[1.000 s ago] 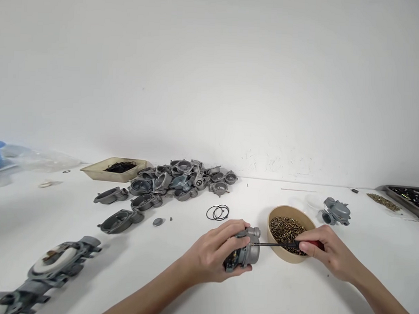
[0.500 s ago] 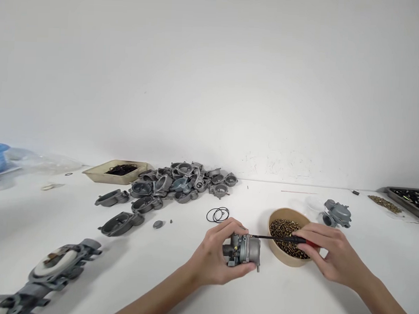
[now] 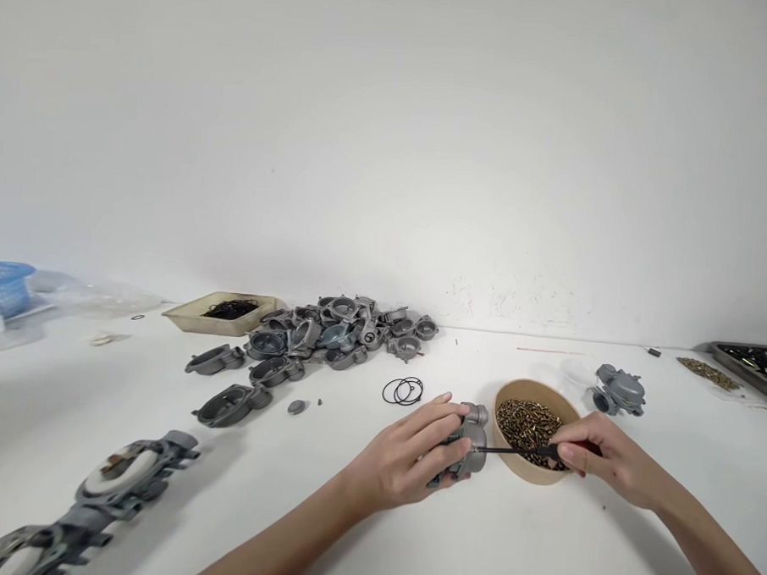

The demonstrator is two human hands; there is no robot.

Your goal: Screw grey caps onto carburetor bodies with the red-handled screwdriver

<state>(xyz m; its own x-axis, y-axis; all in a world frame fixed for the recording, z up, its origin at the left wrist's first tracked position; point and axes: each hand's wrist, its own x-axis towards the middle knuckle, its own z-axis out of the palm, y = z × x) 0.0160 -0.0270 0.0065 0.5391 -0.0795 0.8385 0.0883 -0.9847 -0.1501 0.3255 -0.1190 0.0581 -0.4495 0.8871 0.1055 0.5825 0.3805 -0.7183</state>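
Observation:
My left hand [image 3: 407, 458] is wrapped round a grey metal carburetor [image 3: 476, 451], holding it on or just above the white table; its fingers cover much of the body. In my right hand [image 3: 596, 454] is a screwdriver [image 3: 516, 451] with a black shaft and a dark and red handle. The shaft lies level, pointing left, and its tip meets the carburetor's side near my left fingertips. Whether a screw sits at the tip is too small to tell. Beneath the shaft stands a round tan bowl [image 3: 501, 462] of small brass-coloured screws [image 3: 527, 423].
Black rubber rings [image 3: 403, 391] lie behind my left hand. Grey metal bowls [image 3: 340, 335] are heaped at the back, beside a cream tray [image 3: 185, 314]. Carburetor bodies [image 3: 127, 480] line the left front. Another carburetor [image 3: 619, 389] sits right of the screw bowl.
My left hand has turned the carburetor over, and its fingers now lie across it. The screwdriver has moved slightly nearer me and touches a different spot. A small dark speck shows at the right front.

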